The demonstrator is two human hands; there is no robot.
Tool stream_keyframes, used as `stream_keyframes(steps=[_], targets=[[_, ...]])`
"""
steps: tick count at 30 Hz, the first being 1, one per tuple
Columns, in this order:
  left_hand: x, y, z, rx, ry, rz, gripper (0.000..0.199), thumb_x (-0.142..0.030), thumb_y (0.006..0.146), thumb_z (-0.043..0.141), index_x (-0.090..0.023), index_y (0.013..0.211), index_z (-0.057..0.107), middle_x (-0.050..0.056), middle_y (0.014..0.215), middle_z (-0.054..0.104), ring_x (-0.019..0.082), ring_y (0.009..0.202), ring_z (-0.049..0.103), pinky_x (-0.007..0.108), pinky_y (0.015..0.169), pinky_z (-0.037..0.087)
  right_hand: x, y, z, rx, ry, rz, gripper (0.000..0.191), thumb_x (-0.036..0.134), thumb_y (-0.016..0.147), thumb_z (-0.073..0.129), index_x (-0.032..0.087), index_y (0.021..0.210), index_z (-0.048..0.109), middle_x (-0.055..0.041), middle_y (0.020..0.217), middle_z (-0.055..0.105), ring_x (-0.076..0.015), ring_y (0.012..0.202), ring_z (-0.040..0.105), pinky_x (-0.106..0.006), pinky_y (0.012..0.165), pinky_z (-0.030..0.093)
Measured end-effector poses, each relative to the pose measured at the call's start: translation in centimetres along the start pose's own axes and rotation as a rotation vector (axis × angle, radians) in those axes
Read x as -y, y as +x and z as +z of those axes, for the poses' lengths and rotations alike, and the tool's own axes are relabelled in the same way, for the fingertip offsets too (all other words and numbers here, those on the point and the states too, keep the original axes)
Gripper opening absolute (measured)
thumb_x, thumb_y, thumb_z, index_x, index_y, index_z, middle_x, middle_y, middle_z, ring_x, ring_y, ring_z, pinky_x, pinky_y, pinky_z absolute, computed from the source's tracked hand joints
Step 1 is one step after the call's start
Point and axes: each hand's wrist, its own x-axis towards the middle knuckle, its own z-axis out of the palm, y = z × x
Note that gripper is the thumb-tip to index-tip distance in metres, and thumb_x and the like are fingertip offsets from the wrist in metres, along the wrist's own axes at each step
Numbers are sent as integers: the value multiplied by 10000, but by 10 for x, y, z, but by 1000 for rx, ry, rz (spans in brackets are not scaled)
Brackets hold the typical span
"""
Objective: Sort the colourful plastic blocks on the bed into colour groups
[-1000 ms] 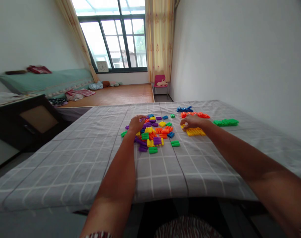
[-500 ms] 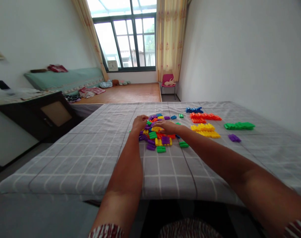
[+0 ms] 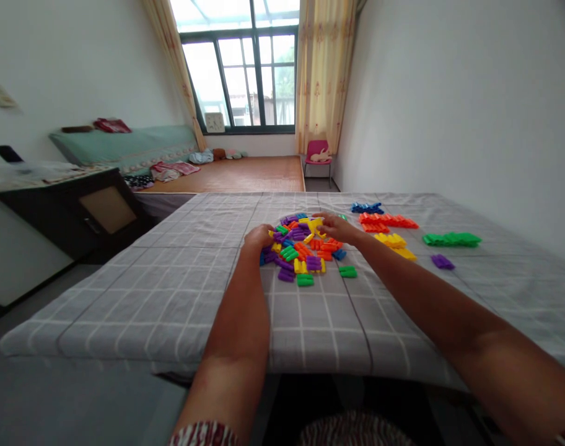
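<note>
The mixed pile of plastic pieces (image 3: 297, 235) lies on the middle of the tabletop, a loose, roughly round heap of small, glossy, ribbed blocks in purple, orange, green, yellow and blue. At its far right side, the right hand (image 3: 336, 228) pinches yellow pieces (image 3: 316, 225) between thumb and fingers, just above the heap; how many it holds is unclear. The left hand (image 3: 258, 236) curls at the heap's left edge, its fingertips partly hidden, so whether it grips anything cannot be told. A stubby green block (image 3: 347, 271) sits apart at the near right.

Farther right, more pieces lie sorted by colour: a short, jagged blue row (image 3: 367, 208), a long, ridged orange row (image 3: 389, 220), a yellow group (image 3: 391, 240) partly behind the right forearm, a knobbly green strip (image 3: 452, 239) and a small purple cluster (image 3: 443, 261). Beneath everything is a soft grey cloth (image 3: 171, 297) with thin white checks, slightly wrinkled. Beyond stand a bed with a smooth brown mat (image 3: 245, 173), a pink chair (image 3: 317, 148) with thin legs, and patterned, pleated curtains (image 3: 323, 74) beside the window.
</note>
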Motion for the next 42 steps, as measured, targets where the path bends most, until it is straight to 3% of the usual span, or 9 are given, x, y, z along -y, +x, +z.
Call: stream_keyframes(steps=[3,5,11,14,17,22,31,38,42], targets=[[-6,0,-1,25,95,-53,440,-291,667,723,-212,1098,677,100,1049,720,211,930,663,282,800,496,-5,-9,-3,57,277,58,407,344,835,579,200,1214,534,10,760,634,-123,675,611,-238,625,497],[-8,1,-2,-19,113,-60,401,-274,709,689,-202,1104,675,112,1083,711,216,964,657,278,810,491,-7,-16,-11,56,336,84,400,379,785,652,182,1123,570,-7,773,644,-129,694,611,-246,632,506],[-17,2,-11,-200,125,-73,367,-233,761,599,-237,1121,671,72,1069,719,210,956,653,269,792,491,-20,-46,-69,-148,228,214,320,417,768,678,161,931,578,-53,822,669,-132,696,606,-252,622,519],[-28,2,-13,-212,73,-22,386,-243,785,572,-221,1161,655,58,1032,725,192,927,653,257,798,485,-35,-66,-99,-205,204,256,314,378,749,687,164,944,564,-71,890,679,-146,721,624,-276,642,534],[-41,2,-9,-198,36,49,394,-232,795,551,-205,1174,654,56,1026,718,183,911,650,254,812,482,-47,-83,-112,-231,73,232,284,342,721,688,170,916,576,-74,908,685,-172,775,640,-300,684,534],[-52,0,-1,-187,61,124,409,-222,778,558,-201,1175,658,64,1011,696,186,901,642,266,833,485,-48,-104,-111,-264,-325,147,197,334,728,640,187,855,604,-52,873,684,-187,804,634,-310,743,500],[-52,4,8,-166,66,143,402,-237,769,582,-217,1162,663,64,987,671,180,860,635,277,826,492,-45,-144,-98,-42,-634,-32,112,211,771,606,200,880,627,-81,971,674,-232,932,605,-336,817,451],[-63,-1,7,-155,-39,217,385,-222,763,586,-207,1141,662,53,990,668,172,851,641,291,829,511,-49,-147,-89,5,-649,-31,139,202,763,646,222,900,659,-71,1038,672,-242,1013,593,-351,868,448],[-89,-9,18,8,-330,398,438,-203,754,604,-193,1192,618,25,979,681,150,870,643,281,826,524,-36,-136,-91,-130,-457,-36,145,269,833,575,195,921,663,-72,952,692,-210,876,627,-330,800,475]])
